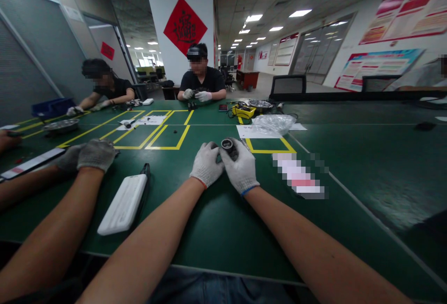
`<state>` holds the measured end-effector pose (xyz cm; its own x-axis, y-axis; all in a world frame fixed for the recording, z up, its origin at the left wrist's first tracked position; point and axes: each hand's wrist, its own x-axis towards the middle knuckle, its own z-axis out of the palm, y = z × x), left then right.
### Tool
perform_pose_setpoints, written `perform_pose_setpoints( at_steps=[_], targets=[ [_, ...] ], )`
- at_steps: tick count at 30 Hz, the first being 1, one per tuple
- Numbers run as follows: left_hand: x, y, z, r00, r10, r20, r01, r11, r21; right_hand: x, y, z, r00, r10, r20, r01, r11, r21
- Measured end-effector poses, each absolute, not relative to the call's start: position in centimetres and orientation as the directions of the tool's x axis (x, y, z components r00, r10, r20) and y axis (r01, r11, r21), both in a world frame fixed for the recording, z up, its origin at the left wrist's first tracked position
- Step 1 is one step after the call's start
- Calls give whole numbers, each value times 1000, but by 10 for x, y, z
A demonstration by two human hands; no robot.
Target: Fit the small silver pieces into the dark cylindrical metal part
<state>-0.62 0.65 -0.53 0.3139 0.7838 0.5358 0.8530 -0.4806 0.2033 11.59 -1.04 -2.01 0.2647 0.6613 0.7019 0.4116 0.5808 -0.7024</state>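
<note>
My right hand, in a white knit glove with a blue cuff, is closed around a dark round cylindrical part. The part's ringed end faces up and towards me; its exact kind is not clear. Close against it on the left is my left hand, gloved in white with an orange cuff. Its fingers are curled in beside the part, and whatever lies between them is hidden. Both hands are just above the green table.
A white power bank with a dark cable lies left of my forearm. Beyond it are a co-worker's gloved hands. Ahead are yellow tape outlines, a clear plastic bag and a yellow tray. Two people sit across the table.
</note>
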Motion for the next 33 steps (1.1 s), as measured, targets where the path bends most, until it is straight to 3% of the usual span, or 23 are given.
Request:
perform_pose_setpoints(
  at_steps=[33],
  targets=[
    [-5, 2, -4, 322, 728, 605, 819, -535, 208, 120, -12, -16, 286, 652, 702, 497, 526, -690]
  ],
)
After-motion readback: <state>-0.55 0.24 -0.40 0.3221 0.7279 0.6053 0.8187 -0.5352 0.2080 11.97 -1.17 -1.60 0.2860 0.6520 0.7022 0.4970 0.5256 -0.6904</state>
